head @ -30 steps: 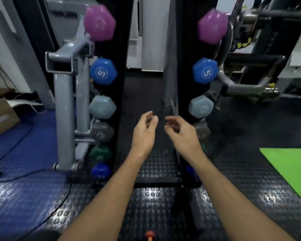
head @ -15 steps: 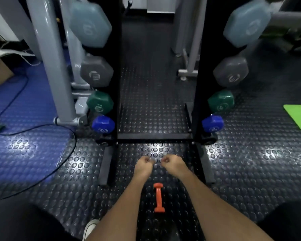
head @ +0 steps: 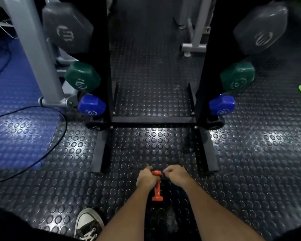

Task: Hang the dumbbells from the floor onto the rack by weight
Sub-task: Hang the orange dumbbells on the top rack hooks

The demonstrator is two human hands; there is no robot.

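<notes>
Flooring: black rubber with raised round studs, glossy under the light, with a blue studded section at the left crossed by a thin black cable.

Black steel dumbbell rack: two uprights joined by a low crossbar, with floor feet running toward the viewer. Weights hang across it in tiers, their heads showing outside each upright.

Grey hexagonal dumbbell, top visible tier: white round emblem on each head; no figure legible.

Green hexagonal dumbbell, next tier down: white emblem and small characters, too blurred to read.

Blue hexagonal dumbbell, below that: white marking, unreadable.

Black dumbbell, lowest tier, just above the floor: faint pale mark only.

Pale grey machine frame: slanted post behind the rack's left side.

Bare forearms: both reach forward and down from the bottom edge, converging at the centre.

Left hand: curled in a fist over the far head and upper handle of the small orange dumbbell, knuckles up, gripping it.

Right hand: loosely fisted just beside the far head, fingers tucked under; whether it touches the weight cannot be told.

Small orange dumbbell, continued: lies lengthwise toward the viewer, in front of the rack between its feet, near head free; whether it rests on the floor cannot be told. No writing visible.

Black-and-white canvas sneaker: lower left, white toe cap and laces.
</notes>
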